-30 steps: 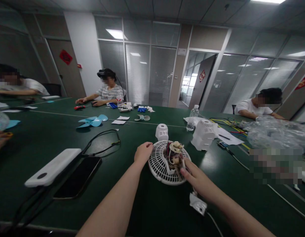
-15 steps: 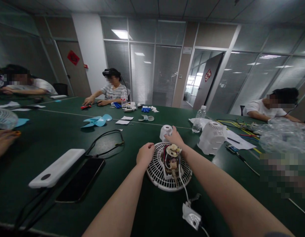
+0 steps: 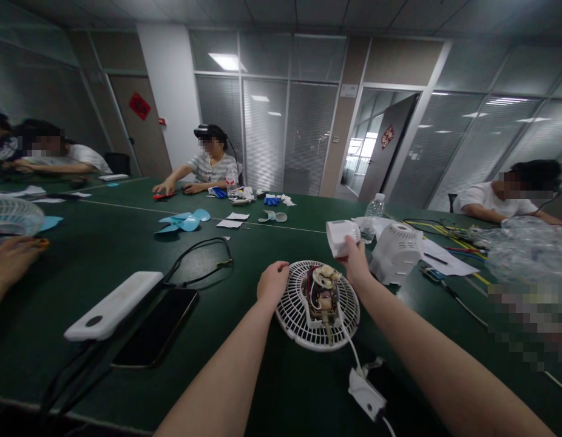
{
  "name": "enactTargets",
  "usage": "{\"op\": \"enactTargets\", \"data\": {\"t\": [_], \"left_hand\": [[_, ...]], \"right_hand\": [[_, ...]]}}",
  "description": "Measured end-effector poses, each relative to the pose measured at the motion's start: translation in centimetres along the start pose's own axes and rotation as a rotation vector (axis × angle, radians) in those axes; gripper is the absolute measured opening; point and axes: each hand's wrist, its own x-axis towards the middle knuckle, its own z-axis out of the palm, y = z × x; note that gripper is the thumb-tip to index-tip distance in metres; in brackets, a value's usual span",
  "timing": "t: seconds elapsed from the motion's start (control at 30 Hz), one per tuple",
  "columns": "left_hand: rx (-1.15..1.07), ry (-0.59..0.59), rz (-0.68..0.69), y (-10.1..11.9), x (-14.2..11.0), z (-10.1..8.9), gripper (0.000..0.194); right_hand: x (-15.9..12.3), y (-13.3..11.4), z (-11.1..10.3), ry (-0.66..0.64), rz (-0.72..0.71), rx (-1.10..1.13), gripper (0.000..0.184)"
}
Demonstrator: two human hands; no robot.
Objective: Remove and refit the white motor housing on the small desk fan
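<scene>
A white round fan grille (image 3: 292,318) lies on the green table in front of me, with the bare fan motor (image 3: 325,294) and its wires standing on its middle. My left hand (image 3: 272,283) is at the grille's left rim, its fingers curled over the edge. Above the table, beyond the grille, my right hand (image 3: 357,267) grips a white plastic motor cover (image 3: 341,237), tilted on its side. From the motor a white cord runs down to a small white switch box (image 3: 367,394) near me. A larger white fan housing (image 3: 396,254) stands to the right of my right hand.
On the left lie a white power bank (image 3: 112,306), a black phone (image 3: 157,328) and a looped black cable. Blue fan blades (image 3: 183,221), paper and a clear blade lie farther back. A water bottle (image 3: 372,217) and clear plastic wrap (image 3: 527,249) are on the right. Co-workers sit around the table.
My right hand has lifted the motor cover off the table and moved it right, tipping it over. My left hand stays at the grille's rim. The view has shifted slightly.
</scene>
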Motion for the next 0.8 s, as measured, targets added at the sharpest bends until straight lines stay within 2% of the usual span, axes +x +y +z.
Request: {"op": "enactTargets", "data": {"t": [0.1, 0.2, 0.33, 0.4, 0.5, 0.67, 0.8], "left_hand": [[-0.031, 0.021, -0.002, -0.1, -0.2, 0.4, 0.031], [-0.07, 0.039, -0.006, 0.0, -0.3, 1.1, 0.03], [-0.119, 0.052, 0.002, 0.1, -0.5, 1.9, 0.03], [-0.135, 0.053, 0.012, 0.1, -0.6, 2.0, 0.029], [-0.147, 0.05, 0.025, 0.3, -0.8, 2.1, 0.028], [-0.15, 0.052, 0.031, 0.6, -1.1, 2.1, 0.027], [-0.178, 0.058, 0.038, 0.7, -1.2, 2.3, 0.024]], "right_hand": [[-3.7, -1.1, -3.3, 0.045, 0.0, 0.112, 0.063], [-8.0, -2.6, -6.6, 0.074, -0.125, 0.103, 0.073], [-12.1, -3.8, -9.3, 0.029, -0.379, -0.35, 0.074], [-13.0, -3.8, -9.5, -0.009, -0.473, -0.573, 0.071], [-13.7, -3.3, -9.1, -0.064, -0.568, -0.722, 0.071], [-14.3, -3.0, -8.0, -0.149, -0.614, -0.706, 0.081], [-14.4, -2.7, -7.6, -0.163, -0.531, -0.657, 0.088]]}}
